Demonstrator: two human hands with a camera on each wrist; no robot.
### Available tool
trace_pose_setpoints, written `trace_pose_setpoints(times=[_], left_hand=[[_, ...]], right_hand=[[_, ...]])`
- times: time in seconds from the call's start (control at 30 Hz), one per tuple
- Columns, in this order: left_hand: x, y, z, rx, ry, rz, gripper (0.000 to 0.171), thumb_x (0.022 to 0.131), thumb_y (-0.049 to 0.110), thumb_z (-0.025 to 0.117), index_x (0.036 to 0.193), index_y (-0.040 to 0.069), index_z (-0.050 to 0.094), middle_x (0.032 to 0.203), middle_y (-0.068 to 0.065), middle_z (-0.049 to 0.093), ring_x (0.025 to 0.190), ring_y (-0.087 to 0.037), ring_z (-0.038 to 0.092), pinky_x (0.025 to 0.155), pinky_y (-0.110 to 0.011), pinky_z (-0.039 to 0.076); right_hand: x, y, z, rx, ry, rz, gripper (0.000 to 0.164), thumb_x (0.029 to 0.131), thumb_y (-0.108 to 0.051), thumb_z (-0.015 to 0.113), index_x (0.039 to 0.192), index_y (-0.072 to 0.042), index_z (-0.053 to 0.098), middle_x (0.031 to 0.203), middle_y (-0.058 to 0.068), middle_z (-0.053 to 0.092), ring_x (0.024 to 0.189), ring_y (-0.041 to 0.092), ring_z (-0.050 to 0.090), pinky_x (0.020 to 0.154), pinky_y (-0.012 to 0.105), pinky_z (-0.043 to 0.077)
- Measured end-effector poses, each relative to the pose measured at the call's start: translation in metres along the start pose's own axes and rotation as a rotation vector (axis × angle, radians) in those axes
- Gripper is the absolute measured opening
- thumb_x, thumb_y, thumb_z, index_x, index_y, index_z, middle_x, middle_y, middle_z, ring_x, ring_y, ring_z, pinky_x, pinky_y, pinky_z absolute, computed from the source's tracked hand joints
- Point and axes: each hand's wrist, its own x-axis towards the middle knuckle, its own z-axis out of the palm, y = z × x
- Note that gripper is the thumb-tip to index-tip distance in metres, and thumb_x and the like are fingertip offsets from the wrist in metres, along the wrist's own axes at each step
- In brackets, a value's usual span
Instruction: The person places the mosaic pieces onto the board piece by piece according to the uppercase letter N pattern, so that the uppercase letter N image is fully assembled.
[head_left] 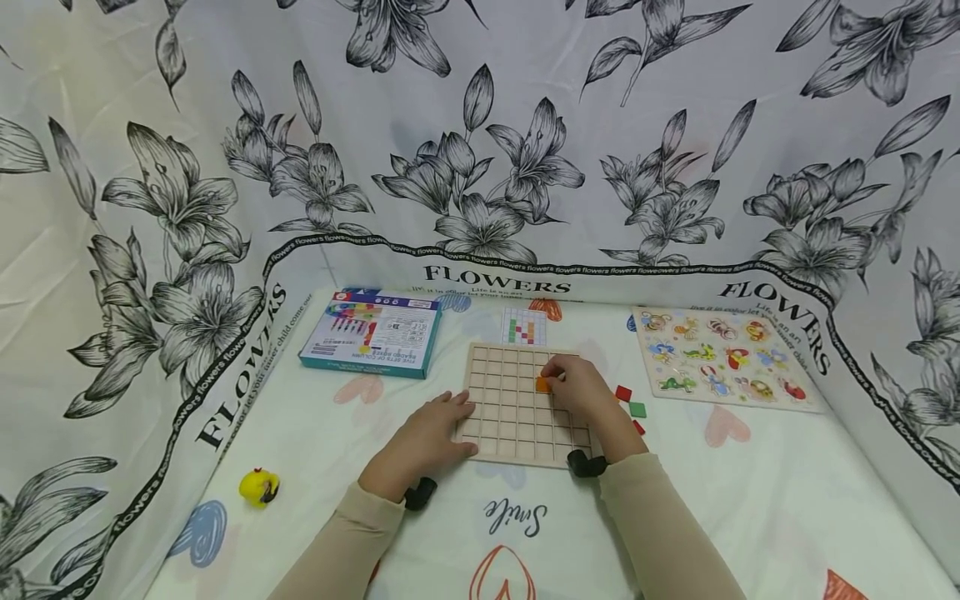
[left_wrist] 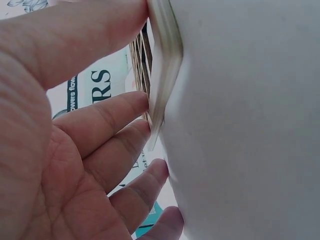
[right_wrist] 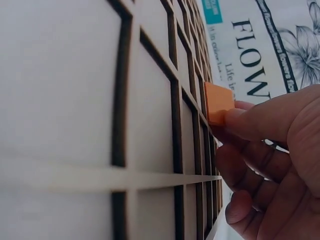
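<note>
A wooden grid board (head_left: 506, 414) lies on the cloth in front of me. My right hand (head_left: 587, 395) pinches a small orange square tile (head_left: 542, 384) between thumb and fingers over the upper right cells. In the right wrist view the orange tile (right_wrist: 218, 103) stands tilted on the grid, its lower edge at a cell; whether it sits inside cannot be told. My left hand (head_left: 429, 435) rests at the board's left edge, fingers spread and thumb near the lower corner. In the left wrist view, the thumb and some fingertips (left_wrist: 142, 101) touch the board's side.
Red and green tiles (head_left: 637, 409) lie right of the board, partly behind the right wrist. A coloured pattern card (head_left: 524, 326) is just beyond it. Around stand a boxed set (head_left: 372, 335), an insect picture board (head_left: 722, 357) and a yellow toy duck (head_left: 258, 487).
</note>
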Motion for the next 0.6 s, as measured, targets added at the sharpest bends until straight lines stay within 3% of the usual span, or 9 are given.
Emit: trace_pose_setpoints(times=[0.37,0.43,0.6], left_hand=[[-0.002,0.001,-0.002,-0.004,0.002,0.001,0.069,0.094,0.031,0.087,0.156,0.012,0.062,0.173,-0.001,0.045,0.165,-0.037,0.032,0.131,-0.065,0.03],[-0.003,0.001,-0.002,-0.003,-0.001,0.001,0.069,0.094,0.031,0.086,0.156,0.013,0.062,0.173,-0.001,0.044,0.165,-0.037,0.032,0.131,-0.066,0.03],[-0.002,0.0,-0.002,0.009,-0.005,0.006,0.069,0.094,0.031,0.086,0.156,0.013,0.062,0.173,-0.002,0.045,0.165,-0.038,0.033,0.13,-0.066,0.031]], right_hand=[[0.0,-0.002,0.001,-0.067,-0.003,-0.01,0.02,0.107,-0.012,0.069,0.121,-0.009,0.083,0.131,0.012,0.071,0.121,0.031,0.063,0.111,0.053,0.054],[-0.004,-0.001,-0.003,-0.075,0.017,-0.025,0.022,0.108,-0.013,0.066,0.123,-0.009,0.082,0.131,0.012,0.07,0.118,0.03,0.064,0.107,0.052,0.056],[-0.021,0.01,-0.031,-0.047,0.119,-0.042,0.028,0.112,-0.015,0.06,0.133,-0.005,0.076,0.131,0.016,0.069,0.101,0.028,0.065,0.081,0.042,0.058]])
